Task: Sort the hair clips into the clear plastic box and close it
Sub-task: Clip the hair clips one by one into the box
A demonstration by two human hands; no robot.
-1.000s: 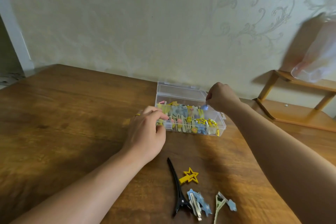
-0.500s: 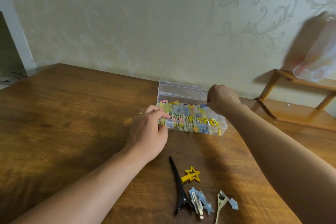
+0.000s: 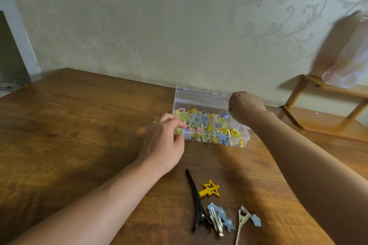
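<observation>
The clear plastic box stands open on the wooden table, its lid tipped back toward the wall. Several coloured hair clips fill it. My left hand grips the box's left front corner, fingers curled over the rim. Over the box's back right corner, my right hand is curled and pinches a small blue clip at its fingertips. Nearer me on the table lie a long black clip, a yellow star clip, a blue star clip and a pale clip with a blue star.
A low wooden rack stands on the table at the right, with a clear plastic bag on its upper shelf. The wall runs close behind the box. The table's far left corner ends near a doorway.
My right hand has brought the blue clip slightly down to the box's back right part. My left hand has stayed on the box's left corner. The loose clips have not moved.
</observation>
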